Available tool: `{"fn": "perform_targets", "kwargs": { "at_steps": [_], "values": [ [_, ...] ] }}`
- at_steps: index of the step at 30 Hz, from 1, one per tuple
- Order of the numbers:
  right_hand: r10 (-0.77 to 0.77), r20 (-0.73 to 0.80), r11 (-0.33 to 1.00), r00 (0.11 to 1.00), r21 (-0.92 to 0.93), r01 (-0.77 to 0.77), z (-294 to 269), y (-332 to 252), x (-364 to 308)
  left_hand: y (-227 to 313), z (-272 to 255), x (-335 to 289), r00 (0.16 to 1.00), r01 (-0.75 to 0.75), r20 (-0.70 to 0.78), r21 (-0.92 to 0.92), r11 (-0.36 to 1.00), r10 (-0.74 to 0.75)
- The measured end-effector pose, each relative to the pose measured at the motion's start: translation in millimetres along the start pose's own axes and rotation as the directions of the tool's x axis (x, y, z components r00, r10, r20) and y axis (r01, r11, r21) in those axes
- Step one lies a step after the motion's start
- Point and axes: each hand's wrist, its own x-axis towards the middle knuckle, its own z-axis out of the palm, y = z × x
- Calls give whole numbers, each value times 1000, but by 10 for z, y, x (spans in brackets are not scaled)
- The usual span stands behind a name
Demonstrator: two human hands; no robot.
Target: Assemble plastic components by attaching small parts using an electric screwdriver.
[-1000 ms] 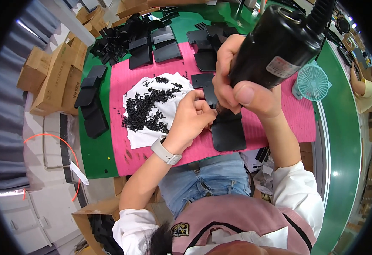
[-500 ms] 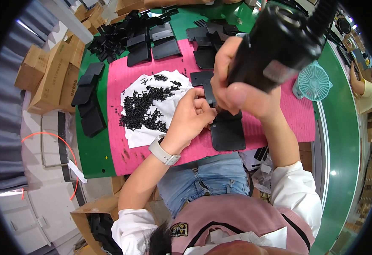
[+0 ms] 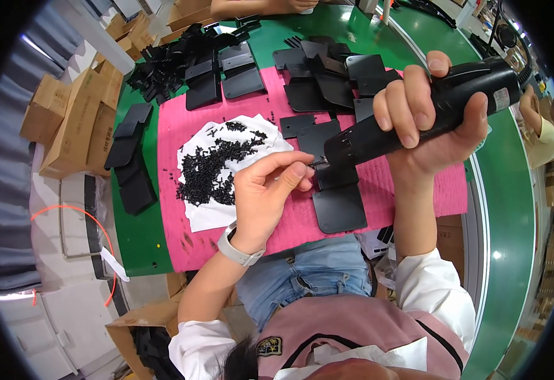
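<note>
My right hand (image 3: 419, 120) is wrapped round a black electric screwdriver (image 3: 378, 136), which is tilted sideways with its bit pointing left. At the tip of the bit, my left hand (image 3: 277, 183) pinches a small black screw (image 3: 318, 163) between thumb and finger. Below both hands lies a black bracket with flat plates (image 3: 339, 209) on the pink mat. Left of my left hand, a white cloth (image 3: 207, 218) carries a heap of small black screws (image 3: 207, 168).
More black brackets (image 3: 321, 79) lie at the back of the pink mat (image 3: 416, 183), with others (image 3: 134, 155) at the left on the green table (image 3: 131, 244). A pile of black parts (image 3: 163, 73) sits back left. Another person's arm (image 3: 258, 7) rests at the far edge.
The screwdriver has swung from upright over the bracket to lying sideways, its bit now at my left fingertips. My left hand has drawn slightly left from the bracket.
</note>
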Motion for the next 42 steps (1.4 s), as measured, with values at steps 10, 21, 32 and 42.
{"fn": "perform_targets", "kwargs": {
  "at_steps": [10,21,32,42],
  "values": [
    [14,-33,999,999,39,-13,-2,65,-59,-40,-24,-3,997,63,43,-104,993,-59],
    [216,61,948,974,-252,-195,-61,-248,-10,67,84,11,934,-356,237,674,647,267],
    [258,-61,852,964,-456,-257,-45,-254,-34,-59,149,35,890,-450,346,771,451,295],
    [330,-88,820,940,-466,-331,59,-123,-52,-78,152,30,908,-410,295,771,488,296]
  ]
}}
